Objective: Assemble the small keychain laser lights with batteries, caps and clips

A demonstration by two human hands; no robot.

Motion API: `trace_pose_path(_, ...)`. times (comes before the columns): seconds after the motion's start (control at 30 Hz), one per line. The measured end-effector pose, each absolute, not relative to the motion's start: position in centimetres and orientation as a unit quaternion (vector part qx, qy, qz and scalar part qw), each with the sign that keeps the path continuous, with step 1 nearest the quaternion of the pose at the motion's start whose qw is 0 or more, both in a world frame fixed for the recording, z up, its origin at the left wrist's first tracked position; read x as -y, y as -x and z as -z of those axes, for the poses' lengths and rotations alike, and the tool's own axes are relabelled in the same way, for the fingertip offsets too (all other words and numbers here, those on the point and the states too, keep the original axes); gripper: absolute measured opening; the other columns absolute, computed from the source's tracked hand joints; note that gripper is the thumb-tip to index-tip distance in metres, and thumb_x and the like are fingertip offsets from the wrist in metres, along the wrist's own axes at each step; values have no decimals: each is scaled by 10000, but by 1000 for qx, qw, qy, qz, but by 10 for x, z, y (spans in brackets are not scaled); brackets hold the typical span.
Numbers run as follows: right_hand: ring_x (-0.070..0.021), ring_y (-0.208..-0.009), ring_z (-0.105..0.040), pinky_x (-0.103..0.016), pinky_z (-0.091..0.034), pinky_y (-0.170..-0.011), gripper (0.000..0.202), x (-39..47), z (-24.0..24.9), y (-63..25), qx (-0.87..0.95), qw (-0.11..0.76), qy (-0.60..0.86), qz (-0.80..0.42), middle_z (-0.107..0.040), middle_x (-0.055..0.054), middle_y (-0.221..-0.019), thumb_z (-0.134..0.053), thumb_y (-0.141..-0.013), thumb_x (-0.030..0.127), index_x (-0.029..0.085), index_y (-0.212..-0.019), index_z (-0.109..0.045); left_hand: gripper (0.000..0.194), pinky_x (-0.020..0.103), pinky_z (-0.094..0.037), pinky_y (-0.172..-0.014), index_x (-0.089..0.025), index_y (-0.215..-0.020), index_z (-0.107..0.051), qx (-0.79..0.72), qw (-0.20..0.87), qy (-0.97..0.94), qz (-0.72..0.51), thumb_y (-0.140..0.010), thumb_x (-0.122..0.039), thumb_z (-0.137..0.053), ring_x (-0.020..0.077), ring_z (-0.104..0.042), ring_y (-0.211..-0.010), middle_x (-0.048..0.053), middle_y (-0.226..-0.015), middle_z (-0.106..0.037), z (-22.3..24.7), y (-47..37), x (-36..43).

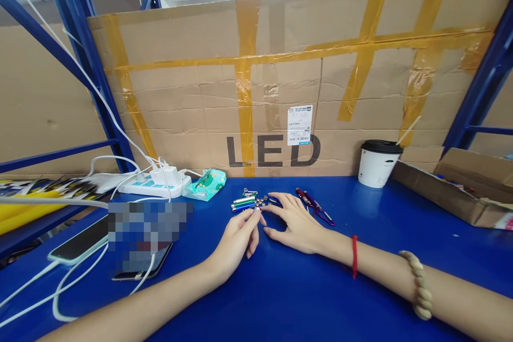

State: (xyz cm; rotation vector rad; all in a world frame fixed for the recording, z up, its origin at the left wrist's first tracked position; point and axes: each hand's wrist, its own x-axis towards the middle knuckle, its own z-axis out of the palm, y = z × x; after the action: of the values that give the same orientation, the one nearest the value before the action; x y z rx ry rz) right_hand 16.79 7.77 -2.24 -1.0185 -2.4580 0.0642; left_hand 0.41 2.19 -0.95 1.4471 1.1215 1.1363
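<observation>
Near the middle of the blue table, my left hand (237, 236) is closed, thumb and forefinger pinched on something small that I cannot make out. My right hand (294, 222) has its fingers apart, with the fingertips over several small round silvery pieces (261, 201). The two hands' fingertips are close together. Just behind my left hand lie several small metal tubes, among them a green one (243, 206) and a blue one (242, 207). Dark red and purple tubes with cord loops (315, 203) rest beyond my right hand.
A lidded white paper cup (377, 165) and an open cardboard box (476, 197) stand at the right. At the left are a green packet (206, 184), a power strip (148, 186), cables and two phones, one (80, 240) farther left. A cardboard wall (192, 112) closes off the back.
</observation>
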Motion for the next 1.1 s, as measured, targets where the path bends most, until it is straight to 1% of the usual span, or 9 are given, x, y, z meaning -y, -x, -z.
trace_pose_path(0.07, -281, -1215, -377, -479, -306, -992, 316, -75, 20, -168, 896, 265, 356, -12, -459, -108, -1288, -550, -810, 380, 227, -1078, -616, 398, 185, -246, -378, -177, -743, -479, -461, 473, -595, -458, -806, -567, -428, 73, -330, -320, -94, -347, -394, 11, -4, -22)
trace_pose_path(0.17, -246, -1147, -439, -440, -339, -963, 181, -73, 19, -167, 895, 291, 338, -10, -525, -85, -1200, -552, -821, 320, 218, -934, -651, 408, 185, -246, -374, -174, -745, -482, -463, 474, -605, -441, -799, -577, -451, 67, -320, -310, -92, -349, -406, 12, -4, -23)
trace_pose_path(0.33, -230, -1073, -488, -405, -384, -904, 165, -76, 21, -168, 894, 303, 328, -31, -571, -71, -1124, -565, -828, 292, 221, -934, -670, 398, 183, -270, -383, -173, -788, -485, -453, 471, -616, -439, -804, -570, -460, 62, -332, -328, -94, -403, -415, 14, -3, -24)
trace_pose_path(0.53, -211, -973, -531, -401, -394, -856, 118, -81, 22, -170, 895, 320, 307, -54, -615, -45, -999, -591, -827, 274, 225, -785, -689, 392, 190, -277, -395, -171, -788, -483, -454, 462, -628, -432, -806, -562, -463, 68, -343, -355, -87, -435, -416, 13, -4, -25)
trace_pose_path(0.63, -207, -931, -539, -392, -415, -829, 124, -83, 23, -170, 888, 330, 307, -86, -619, -47, -949, -612, -813, 305, 211, -758, -673, 385, 196, -270, -397, -168, -787, -492, -453, 453, -648, -412, -824, -548, -444, 70, -327, -347, -87, -411, -407, 12, -4, -24)
trace_pose_path(0.77, -198, -917, -544, -381, -426, -834, 135, -85, 23, -171, 883, 337, 303, -118, -616, -45, -937, -632, -798, 323, 201, -745, -659, 379, 203, -268, -398, -174, -780, -484, -452, 453, -652, -407, -829, -546, -434, 75, -323, -342, -85, -411, -409, 12, -4, -23)
trace_pose_path(0.93, -195, -911, -547, -377, -431, -829, 111, -84, 22, -171, 890, 342, 280, -110, -622, -39, -929, -614, -814, 293, 210, -757, -662, 386, 220, -301, -461, -179, -767, -480, -453, 438, -656, -415, -820, -559, -432, 94, -360, -401, -76, -445, -417, 12, -4, -24)
trace_pose_path(1.03, -183, -865, -566, -350, -447, -793, 93, -79, 19, -170, 867, 391, 285, -121, -632, -32, -881, -592, -829, 259, 207, -781, -651, 352, 239, -330, -553, -173, -764, -502, -464, 395, -667, -429, -840, -506, -419, 122, -421, -506, -54, -498, -446, 13, -4, -25)
trace_pose_path(1.1, -166, -809, -582, -308, -467, -722, 107, -74, 17, -169, 839, 429, 300, -147, -635, -29, -849, -560, -850, 258, 199, -807, -639, 316, 249, -336, -601, -173, -770, -517, -471, 374, -674, -430, -853, -459, -410, 141, -451, -575, -40, -539, -468, 14, -3, -25)
